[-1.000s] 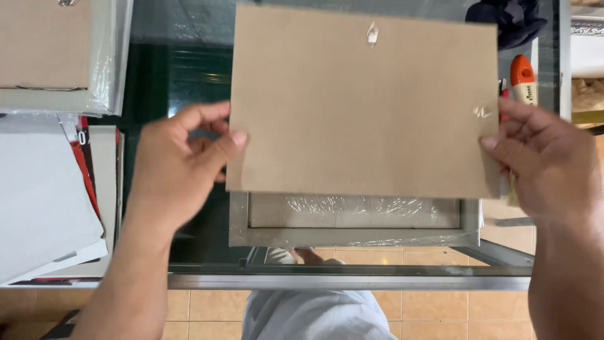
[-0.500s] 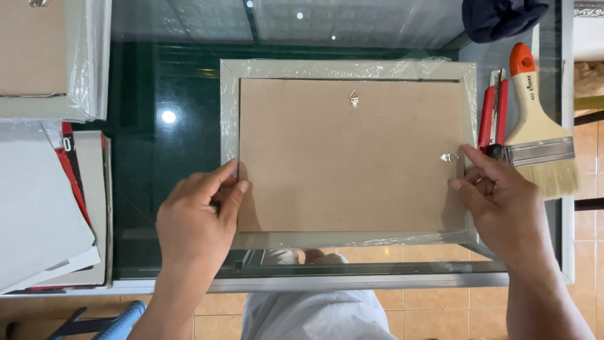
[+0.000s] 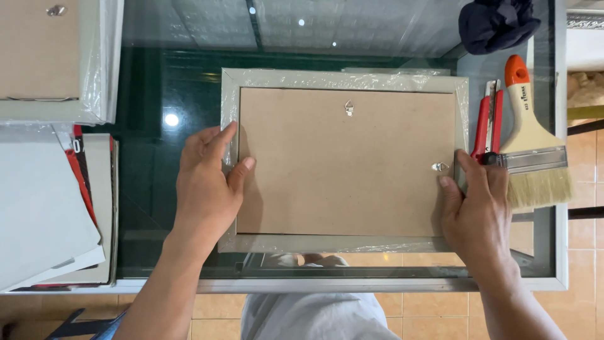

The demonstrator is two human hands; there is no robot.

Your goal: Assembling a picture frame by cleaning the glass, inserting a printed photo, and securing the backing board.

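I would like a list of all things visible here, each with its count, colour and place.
picture frame: 1, grey, plastic-wrapped, face down, table centre
backing board: 1, brown, inside frame
metal hangers: 2, silver, on board
glass table: 1, dark green
paintbrush: 1, orange-tipped pale handle, right edge
utility knife: 1, red, beside brush
dark cloth: 1, navy, top right
wrapped frame: 1, top left
white sheets: stack, left
left hand: on frame's left edge
right hand: on frame's right edge

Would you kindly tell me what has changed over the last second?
The brown backing board, held up in both hands a second ago, has come down into the plastic-wrapped grey frame. The left hand and right hand now press its side edges flat. The paintbrush, red utility knife and glass table stayed put.
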